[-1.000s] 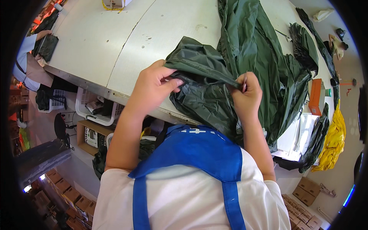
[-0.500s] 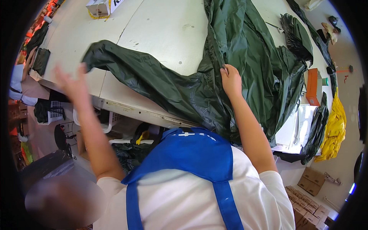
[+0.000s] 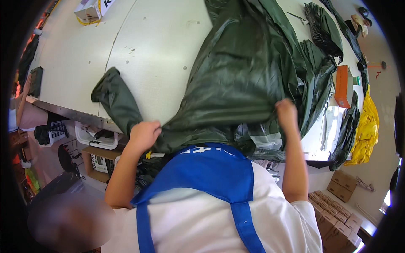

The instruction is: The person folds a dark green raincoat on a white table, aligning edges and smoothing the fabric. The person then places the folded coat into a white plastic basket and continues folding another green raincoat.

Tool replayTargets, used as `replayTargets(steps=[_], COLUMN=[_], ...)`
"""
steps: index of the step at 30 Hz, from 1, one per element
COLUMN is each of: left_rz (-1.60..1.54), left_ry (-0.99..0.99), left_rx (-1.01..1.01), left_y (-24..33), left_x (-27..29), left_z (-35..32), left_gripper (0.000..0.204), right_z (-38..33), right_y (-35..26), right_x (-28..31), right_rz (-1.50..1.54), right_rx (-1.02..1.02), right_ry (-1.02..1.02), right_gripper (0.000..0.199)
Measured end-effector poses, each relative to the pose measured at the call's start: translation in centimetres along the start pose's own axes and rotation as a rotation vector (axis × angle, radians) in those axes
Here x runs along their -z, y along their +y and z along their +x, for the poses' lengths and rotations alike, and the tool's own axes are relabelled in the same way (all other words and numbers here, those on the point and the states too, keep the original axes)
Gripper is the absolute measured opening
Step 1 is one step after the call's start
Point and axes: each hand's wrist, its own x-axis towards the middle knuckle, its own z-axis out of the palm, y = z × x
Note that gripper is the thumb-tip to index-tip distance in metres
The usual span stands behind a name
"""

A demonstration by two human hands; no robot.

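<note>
A dark green, shiny waterproof garment (image 3: 232,84) is spread over the near half of the white table, its folds running away from me. My left hand (image 3: 144,135) is closed on its near left part, at the base of a sleeve (image 3: 116,95) that sticks out to the left. Over on the right, my right hand (image 3: 287,113) is closed at the garment's edge and slightly blurred. The cloth is drawn taut between both hands. Beneath its near edge a pale grey patch (image 3: 268,141) shows among dark folds.
A white box (image 3: 90,12) with a yellow tape measure lies at the far left of the table (image 3: 147,46). On the right stand an orange box (image 3: 344,86) and a hanging yellow cloth (image 3: 366,135). Under the table edge is a white basket (image 3: 99,141). A person's arm shows at far left.
My left hand has come down and right from open air and taken hold of the garment. My right hand has moved right and down, spreading the cloth wide; the sleeve now lies shorter and bent.
</note>
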Motion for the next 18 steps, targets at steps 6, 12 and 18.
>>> replayTargets(steps=[6,12,18], left_rz=[-0.161,-0.560,-0.093], left_ry=[-0.477,0.235,0.551], left_rx=[0.004,-0.491,-0.272], left_y=[-0.7,9.8,9.5], left_x=[0.9,1.9,-4.6], left_z=[0.3,11.4,19.3], left_gripper=[0.033,0.026,0.038], right_z=[-4.1,5.3,6.5], right_y=[-5.4,-12.3,-9.8], right_x=[-0.1,-1.3,-7.8], right_rz=[0.134,0.426,0.026], right_rx=[-0.644,-0.176,-0.256], right_ry=[-0.071,0.036,-0.131], right_gripper=[0.032,0.022,0.051])
